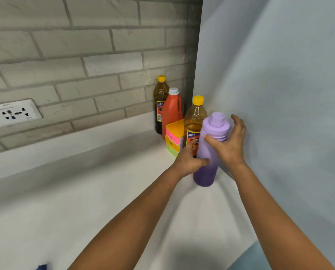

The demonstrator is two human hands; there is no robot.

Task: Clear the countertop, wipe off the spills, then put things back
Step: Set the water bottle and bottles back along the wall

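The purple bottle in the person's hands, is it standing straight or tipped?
Tipped. The purple bottle leans with its top toward the right wall, held by the left hand and right hand.

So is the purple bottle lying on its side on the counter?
No, the purple bottle is upright, gripped by both hands, left hand and right hand.
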